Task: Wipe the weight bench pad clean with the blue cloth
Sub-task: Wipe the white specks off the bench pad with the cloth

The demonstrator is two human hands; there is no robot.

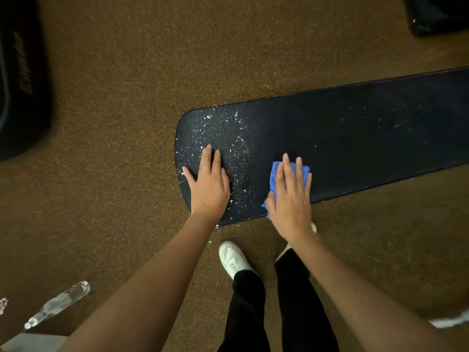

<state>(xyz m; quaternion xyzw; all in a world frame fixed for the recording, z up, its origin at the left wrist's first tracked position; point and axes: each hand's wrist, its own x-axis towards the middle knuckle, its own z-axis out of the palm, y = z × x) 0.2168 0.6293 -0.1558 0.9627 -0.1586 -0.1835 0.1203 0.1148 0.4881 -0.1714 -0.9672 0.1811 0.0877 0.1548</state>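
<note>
- Both of my hands are down on the weight bench pad (355,128), a long black pad running from its rounded end near me off toward the right edge of view
- My right hand (291,199) lies flat on the blue cloth (275,174), fingers stretched out and slightly fanned, palm pressing the bunched cloth onto the pad by its near edge; nothing is pinched, it is a flat press
- My left hand (209,184) rests bare on the rounded end, fingers together and extended, thumb out to the side, holding nothing, steadying me as far as I can judge
- Droplets (223,128) glisten thickly over that rounded end, around and beyond my left fingers, with a few faint specks further along to the right
- I judge I am mid-wipe: the stretch beside the cloth looks dull and mostly free of droplets, while the rounded end has not been cleaned yet
- Next, as I see it, the cloth needs to sweep leftward across the wet patch with steady downward pressure, and my left hand must lift clear of it first
- Behind me on the speckled floor (114,72) lies a clear plastic bottle (58,303), well apart from the bench
</note>
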